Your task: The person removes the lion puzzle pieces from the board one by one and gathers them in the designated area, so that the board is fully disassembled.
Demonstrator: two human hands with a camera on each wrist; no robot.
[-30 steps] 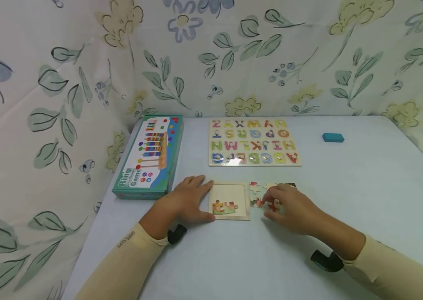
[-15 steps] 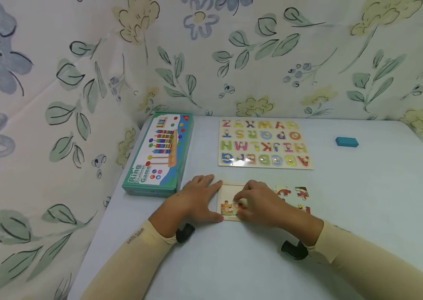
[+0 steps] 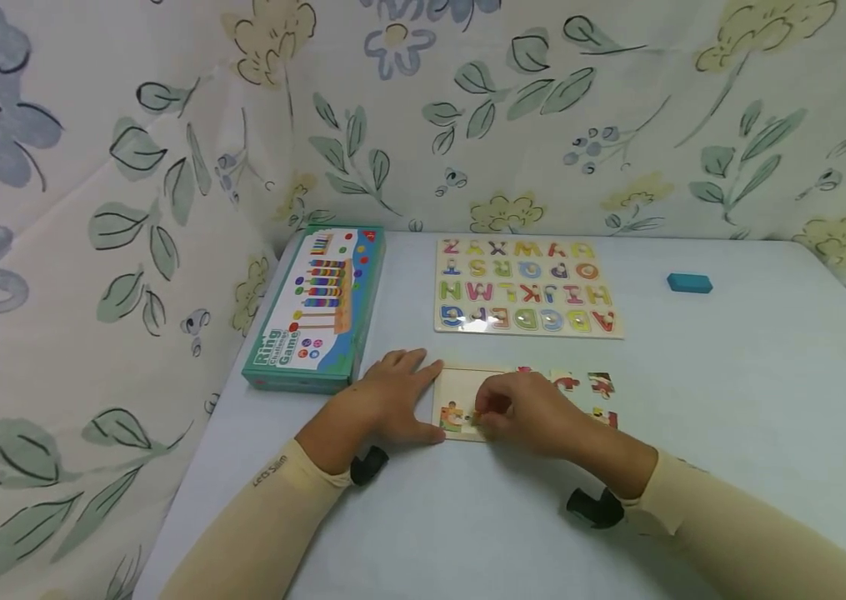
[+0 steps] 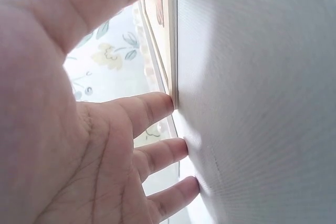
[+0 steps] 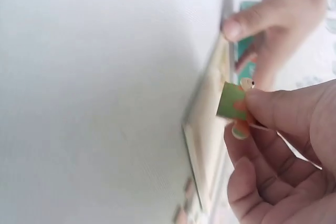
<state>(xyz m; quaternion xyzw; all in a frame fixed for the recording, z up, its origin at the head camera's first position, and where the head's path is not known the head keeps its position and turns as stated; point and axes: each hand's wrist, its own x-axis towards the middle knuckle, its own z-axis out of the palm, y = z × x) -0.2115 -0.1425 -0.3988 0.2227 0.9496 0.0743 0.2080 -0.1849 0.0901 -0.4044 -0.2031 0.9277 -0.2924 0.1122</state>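
Note:
My left hand (image 3: 398,407) is spread at the left side of a shallow wooden puzzle tray (image 3: 458,382), thumb and index fingertip touching its edge. In the left wrist view the fingers (image 4: 152,109) are nearly straight. Over the tray my right hand (image 3: 531,412) pinches a puzzle piece (image 5: 232,101), green and orange, between thumb and forefinger. The right wrist view has this piece tilted above the tray. Another puzzle piece (image 3: 451,417) lies in the tray's lower left corner. My right hand hides the tray's right part and some loose pieces beyond it.
Loose puzzle pieces (image 3: 601,384) lie right of the tray. Behind it is a wooden alphabet board (image 3: 528,287). A green ring-game box (image 3: 317,308) stands left of the left hand, and a small teal block (image 3: 689,283) lies at the back right. Floral cloth (image 3: 513,125) hangs behind.
My right hand has moved left from the loose pieces to over the tray, and in the last half second slightly back right. The left hand has stayed at the tray. The head view has shifted slightly.

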